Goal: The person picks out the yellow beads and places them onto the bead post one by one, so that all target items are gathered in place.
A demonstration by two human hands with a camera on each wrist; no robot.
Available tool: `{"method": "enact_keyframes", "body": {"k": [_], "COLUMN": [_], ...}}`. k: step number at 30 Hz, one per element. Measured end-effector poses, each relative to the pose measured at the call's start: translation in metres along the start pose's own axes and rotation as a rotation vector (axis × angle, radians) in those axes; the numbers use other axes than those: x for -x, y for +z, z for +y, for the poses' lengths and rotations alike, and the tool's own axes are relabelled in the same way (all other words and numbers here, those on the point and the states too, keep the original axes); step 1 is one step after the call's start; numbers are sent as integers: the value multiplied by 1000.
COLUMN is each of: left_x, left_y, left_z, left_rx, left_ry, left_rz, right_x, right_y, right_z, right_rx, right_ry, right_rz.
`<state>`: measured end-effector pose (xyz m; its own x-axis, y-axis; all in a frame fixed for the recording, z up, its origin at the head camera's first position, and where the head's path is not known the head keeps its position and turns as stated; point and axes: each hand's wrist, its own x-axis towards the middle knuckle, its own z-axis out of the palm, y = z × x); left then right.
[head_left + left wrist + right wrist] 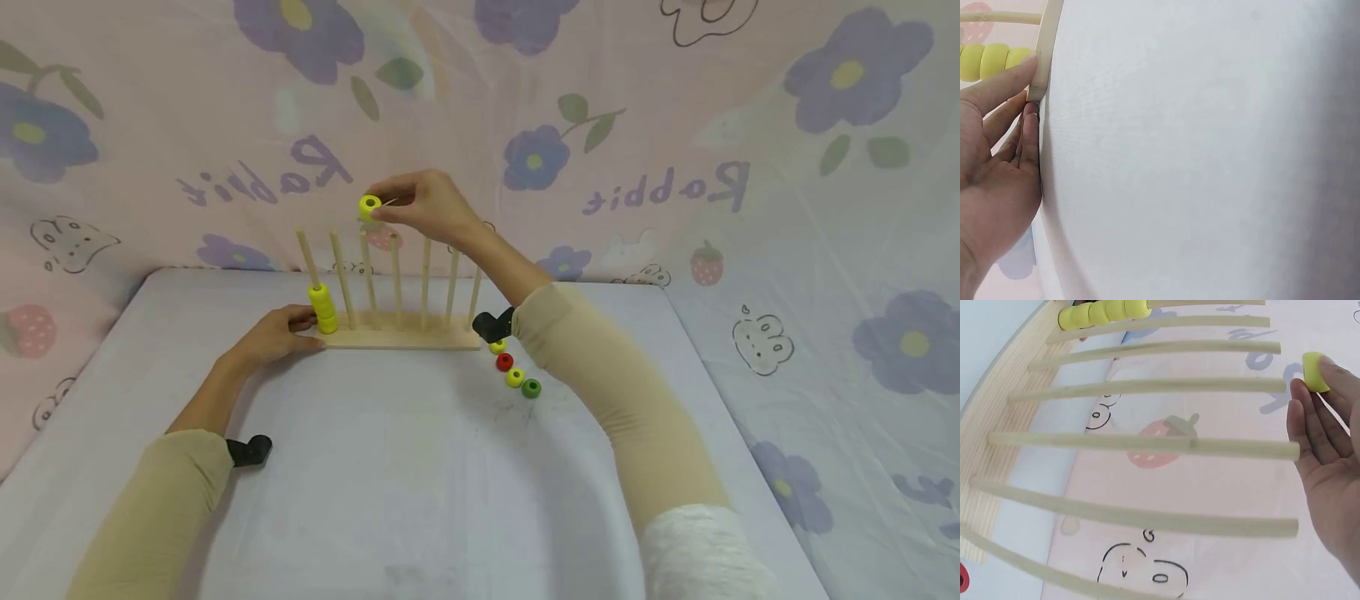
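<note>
Holding the left end of a wooden board [405, 338], the left hand [273, 337] has its thumb at the front and its fingers round the back; that arm wears one tan sleeve [150, 508] and one black clip [251, 451]; just beside the fingers, four yellow beads [322, 307] sit in a stack on the first stick; the board lies on a white table [360, 500], with seven sticks [397, 283] standing up in a row, counting that first one; up above the stick tops, near the third, the right hand [435, 204] pinches one yellow bead [368, 212] between thumb and finger, and the bead is apart from the sticks; this arm has one black clip too, and a second tan sleeve; near the board's right end, four loose beads show on the table, going yellow, red [502, 365], yellow, green [530, 392]; I cannot tell if the arm hides more; behind it all hangs a cloth [465, 117] with flowers and two "Rabbit" words, both backwards.
</note>
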<state>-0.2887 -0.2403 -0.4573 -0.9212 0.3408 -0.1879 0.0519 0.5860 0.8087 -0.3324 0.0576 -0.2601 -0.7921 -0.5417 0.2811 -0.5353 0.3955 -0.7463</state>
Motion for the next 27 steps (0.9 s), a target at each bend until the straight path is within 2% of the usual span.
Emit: {"method": "enact_keyframes", "body": {"k": [6,27], "left_x": [2,-2], "left_y": [1,-2], "left_z": [-2,-1], "left_rx": [-15,9], "left_ry": [-3,6], "left_rz": [-10,-4], "right_x": [-10,-39], "right_y": [16,50], "right_z": [-4,-27], "right_rx": [-27,60], "right_ry": [19,17], "right_rz": [-29,-130]}}
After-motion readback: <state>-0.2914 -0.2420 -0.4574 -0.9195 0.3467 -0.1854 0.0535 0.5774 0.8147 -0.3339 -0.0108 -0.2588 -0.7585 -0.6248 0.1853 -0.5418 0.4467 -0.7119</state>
